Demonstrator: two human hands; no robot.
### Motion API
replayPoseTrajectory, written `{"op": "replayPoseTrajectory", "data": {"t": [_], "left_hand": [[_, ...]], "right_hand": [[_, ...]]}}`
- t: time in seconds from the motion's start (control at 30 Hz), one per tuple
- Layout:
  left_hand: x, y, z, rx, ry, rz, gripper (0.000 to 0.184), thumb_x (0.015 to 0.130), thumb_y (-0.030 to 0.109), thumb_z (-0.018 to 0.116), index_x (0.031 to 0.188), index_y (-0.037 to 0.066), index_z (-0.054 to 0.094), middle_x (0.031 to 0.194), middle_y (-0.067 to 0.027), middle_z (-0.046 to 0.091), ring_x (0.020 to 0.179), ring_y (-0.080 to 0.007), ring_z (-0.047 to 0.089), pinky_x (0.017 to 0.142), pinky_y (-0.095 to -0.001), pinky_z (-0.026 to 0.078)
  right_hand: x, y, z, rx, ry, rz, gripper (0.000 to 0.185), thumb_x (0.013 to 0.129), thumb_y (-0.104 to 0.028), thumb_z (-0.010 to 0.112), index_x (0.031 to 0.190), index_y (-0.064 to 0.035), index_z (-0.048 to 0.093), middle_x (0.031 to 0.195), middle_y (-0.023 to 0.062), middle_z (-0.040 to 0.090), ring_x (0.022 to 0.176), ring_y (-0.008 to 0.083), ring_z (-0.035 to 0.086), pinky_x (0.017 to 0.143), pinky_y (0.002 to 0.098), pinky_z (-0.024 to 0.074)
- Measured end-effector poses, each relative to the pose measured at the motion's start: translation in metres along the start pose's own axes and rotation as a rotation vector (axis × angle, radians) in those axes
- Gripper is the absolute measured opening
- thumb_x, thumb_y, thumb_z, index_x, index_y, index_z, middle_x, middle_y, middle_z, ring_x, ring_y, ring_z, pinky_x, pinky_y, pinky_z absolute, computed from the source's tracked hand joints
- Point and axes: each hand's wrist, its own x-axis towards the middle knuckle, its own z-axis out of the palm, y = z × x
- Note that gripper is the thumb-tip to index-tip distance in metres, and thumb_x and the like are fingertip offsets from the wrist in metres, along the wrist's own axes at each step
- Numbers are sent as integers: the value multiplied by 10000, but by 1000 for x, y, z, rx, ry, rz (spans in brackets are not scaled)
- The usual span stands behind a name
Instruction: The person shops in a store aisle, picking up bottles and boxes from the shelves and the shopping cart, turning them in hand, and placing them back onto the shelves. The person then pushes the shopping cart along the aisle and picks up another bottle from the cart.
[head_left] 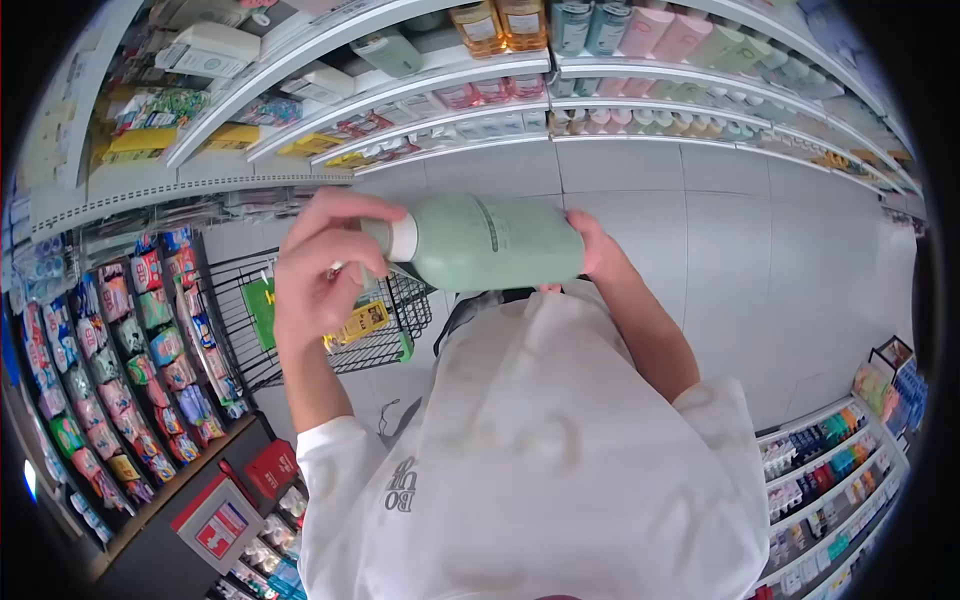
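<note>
Here, one large pale green plastic bottle with a white collar [490, 243] is held on its side, in the air above the grey tiled floor [740, 240], with its collar end toward the left hand [335, 255] and its base toward the right hand [592, 245]. The left hand is partly closed, its fingers curled around the narrow green top and a fingertip at the collar; the right hand is closed around the base end. The bottle carries one dark line of print with smaller print beside it, both too small to read. One black wire shopping cart [400, 318] stands below the left forearm, with one green panel [259, 312] near its left side and one yellow package [362, 322] inside; the left hand and forearm hide part of the cart. The white shirt [560, 450] bears dark letters, of which "BO" is legible. Across the floor runs a white shelving unit [552, 140]; at the front edge of its upper shelf stand two amber bottles [502, 27] and, just right of them, two teal bottles [590, 28]. Racks of colourful packets [130, 350], too many to count surely, line the left side, above one red-and-white sign [218, 528] whose writing cannot be read.
</note>
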Motion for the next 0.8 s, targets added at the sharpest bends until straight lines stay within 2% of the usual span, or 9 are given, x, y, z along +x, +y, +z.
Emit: {"op": "replayPoseTrajectory", "data": {"t": [0.07, 0.23, 0.3, 0.33, 0.37, 0.47, 0.63, 0.7, 0.8], "left_hand": [[13, -11, -4, -296, 11, -8, 89, 805, 90, 637, 732, 58, 597, 1022, -171, 604, 836, -230, 564, 713, -320, 441], [41, -17, 13, -487, -32, 49, 113, 808, 105, 656, 742, 57, 578, 997, -179, 596, 858, -232, 568, 749, -335, 448], [48, -28, 16, -608, 68, 117, 172, 820, 172, 684, 850, 55, 561, 982, -169, 599, 887, -254, 576, 770, -354, 459], [48, -34, 17, -608, 132, 80, 403, 824, 279, 702, 1116, 66, 524, 1092, -202, 579, 937, -276, 592, 826, -380, 474], [48, -34, 20, -596, 135, 89, 403, 824, 279, 702, 1116, 66, 524, 1092, -202, 579, 937, -276, 592, 826, -380, 474], [51, -33, 37, -955, 293, -113, 750, 876, 403, 585, 1461, 104, 225, 1393, -266, 342, 1038, -249, 554, 923, -424, 457], [31, -12, 102, -1309, 411, -434, 703, 913, 456, 491, 1447, 71, 245, 1372, -218, 401, 1190, -265, 488, 969, -408, 424], [29, 1, 113, -1228, 306, -441, 781, 863, 539, 534, 1409, 39, 284, 1322, -154, 451, 1171, -227, 494, 969, -374, 413], [36, 0, 133, -1137, 182, -356, 873, 804, 619, 595, 1362, 3, 328, 1248, -82, 510, 1139, -179, 498, 957, -330, 404]], "right_hand": [[7, 8, 28, -136, 295, -41, 894, 670, -397, 814, 1348, -9, 379, 1177, 175, 575, 1000, 340, 614, 759, 532, 539], [8, 30, 36, -211, 141, -21, 931, 635, -356, 847, 1345, 13, 371, 1211, 152, 555, 1002, 296, 617, 792, 508, 536], [13, 36, 26, -267, 134, -19, 986, 620, -356, 856, 1371, 13, 335, 1245, 147, 532, 1010, 301, 613, 800, 523, 531], [19, 33, 42, -276, 124, -15, 986, 620, -356, 856, 1371, 13, 335, 1245, 147, 532, 1010, 301, 613, 800, 523, 531], [23, 28, 64, -250, 170, -52, 970, 621, -337, 856, 1366, 13, 344, 1218, 189, 540, 1008, 362, 603, 757, 562, 523], [31, 19, 98, -251, 219, -96, 994, 618, -332, 856, 1384, -3, 315, 1209, 198, 543, 1003, 391, 600, 736, 583, 523], [25, 17, 85, -247, 66, -87, 1042, 603, -363, 858, 1391, 10, 287, 1154, 168, 584, 964, 355, 621, 732, 544, 533], [3, 33, 31, -148, 3, -173, 986, 630, -397, 828, 1348, 49, 320, 996, 232, 619, 810, 363, 650, 606, 487, 546], [46, 24, 115, 40, -181, -70, 789, 740, -476, 712, 1187, 110, 430, 839, 295, 572, 606, 398, 610, 441, 435, 513]]}}
